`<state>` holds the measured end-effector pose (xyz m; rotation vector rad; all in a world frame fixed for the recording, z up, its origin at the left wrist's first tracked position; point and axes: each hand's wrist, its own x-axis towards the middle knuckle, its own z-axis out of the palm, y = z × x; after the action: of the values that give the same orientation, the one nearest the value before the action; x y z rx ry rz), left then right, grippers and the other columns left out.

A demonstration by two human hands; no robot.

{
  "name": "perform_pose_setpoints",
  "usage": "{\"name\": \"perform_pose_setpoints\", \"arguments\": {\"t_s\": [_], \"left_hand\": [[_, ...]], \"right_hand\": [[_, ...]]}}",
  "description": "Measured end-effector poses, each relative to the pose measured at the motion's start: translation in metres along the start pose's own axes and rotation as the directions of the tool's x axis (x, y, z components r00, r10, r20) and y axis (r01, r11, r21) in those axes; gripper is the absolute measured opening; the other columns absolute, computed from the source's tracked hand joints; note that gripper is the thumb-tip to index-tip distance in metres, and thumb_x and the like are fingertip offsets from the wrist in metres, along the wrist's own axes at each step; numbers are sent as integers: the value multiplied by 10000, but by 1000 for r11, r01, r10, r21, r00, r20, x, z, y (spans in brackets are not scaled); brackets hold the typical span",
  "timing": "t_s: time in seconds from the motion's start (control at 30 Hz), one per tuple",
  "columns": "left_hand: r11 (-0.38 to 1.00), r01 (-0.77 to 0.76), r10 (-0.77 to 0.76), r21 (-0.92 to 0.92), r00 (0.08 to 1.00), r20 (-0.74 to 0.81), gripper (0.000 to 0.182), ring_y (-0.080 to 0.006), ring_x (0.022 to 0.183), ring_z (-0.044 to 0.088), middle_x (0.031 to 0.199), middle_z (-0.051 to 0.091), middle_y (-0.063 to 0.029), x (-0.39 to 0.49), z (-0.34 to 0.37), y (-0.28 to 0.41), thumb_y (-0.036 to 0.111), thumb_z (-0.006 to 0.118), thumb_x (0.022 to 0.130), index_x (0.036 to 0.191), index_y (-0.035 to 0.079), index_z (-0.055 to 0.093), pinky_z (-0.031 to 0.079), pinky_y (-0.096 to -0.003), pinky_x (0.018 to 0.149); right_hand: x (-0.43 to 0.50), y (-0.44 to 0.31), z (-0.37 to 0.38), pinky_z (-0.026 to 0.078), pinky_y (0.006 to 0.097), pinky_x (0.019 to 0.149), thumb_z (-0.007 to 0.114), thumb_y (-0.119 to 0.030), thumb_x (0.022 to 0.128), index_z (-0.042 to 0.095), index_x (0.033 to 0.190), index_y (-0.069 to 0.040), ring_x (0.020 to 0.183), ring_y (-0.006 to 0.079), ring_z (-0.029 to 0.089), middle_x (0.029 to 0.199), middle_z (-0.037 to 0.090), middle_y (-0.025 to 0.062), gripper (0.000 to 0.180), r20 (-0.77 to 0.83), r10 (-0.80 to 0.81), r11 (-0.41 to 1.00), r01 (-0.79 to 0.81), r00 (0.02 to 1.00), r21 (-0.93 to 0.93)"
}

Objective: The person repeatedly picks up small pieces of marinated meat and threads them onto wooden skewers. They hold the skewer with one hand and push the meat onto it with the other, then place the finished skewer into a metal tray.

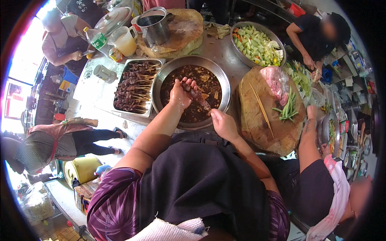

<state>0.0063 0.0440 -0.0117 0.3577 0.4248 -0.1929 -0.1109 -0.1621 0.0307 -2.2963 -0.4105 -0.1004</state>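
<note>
A wide steel bowl [224, 87] of dark marinade with meat pieces stands in front of me. Over it my left hand [181, 95], palm up with curled fingers, cradles dark marinated meat [196, 95]. My right hand [222, 123], at the bowl's near right rim, pinches the lower end of that meat, where a skewer seems to be; the stick itself is mostly hidden. Left of the bowl, a steel tray [123, 111] holds rows of skewered meat [132, 81]. Bare bamboo skewers [261, 110] lie on the round wooden chopping block [253, 120] at the right.
Green beans [289, 105] and a plastic bag of pink meat [275, 82] share that block. Beyond are a basin of cut vegetables [256, 45], another block [190, 30] with a steel pot [155, 30], and a pitcher [123, 42]. A co-worker's arm [310, 135] is close at the right; other people stand around.
</note>
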Motion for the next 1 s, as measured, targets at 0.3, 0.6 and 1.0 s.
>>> {"name": "perform_pose_setpoints", "arguments": {"t_s": [0.3, 0.6, 1.0], "left_hand": [[974, -55, 52, 218, 998, 20, 253, -233, 832, 566, 864, 542, -53, -2, 3, -7, 323, 442, 1059, 1036, 77, 496, 542, -368, 778], [962, 1, 9, 275, 999, -32, 295, -254, 808, 612, 774, 561, -69, -6, -1, -5, 365, 428, 1053, 939, 111, 524, 574, -399, 759], [920, -54, 153, 388, 961, -229, 296, -183, 619, 501, 713, 455, -29, -9, 12, -28, 342, 414, 1066, 934, 86, 479, 551, -382, 644]], "right_hand": [[0, 1, -1, 518, 497, 659, 535, -187, 956, 622, 1026, -61, 778, 400, 658, 891, 692, 178, 168, 4, -52, 997, 53, 999, -62], [0, 1, 0, 493, 533, 623, 529, -211, 959, 579, 931, -75, 746, 441, 625, 798, 640, 200, 148, 39, -62, 998, 63, 997, -19], [2, 2, 2, 519, 502, 667, 533, -187, 948, 631, 1007, -32, 792, 412, 652, 911, 686, 196, 193, 113, -33, 997, 41, 993, -67]]}}
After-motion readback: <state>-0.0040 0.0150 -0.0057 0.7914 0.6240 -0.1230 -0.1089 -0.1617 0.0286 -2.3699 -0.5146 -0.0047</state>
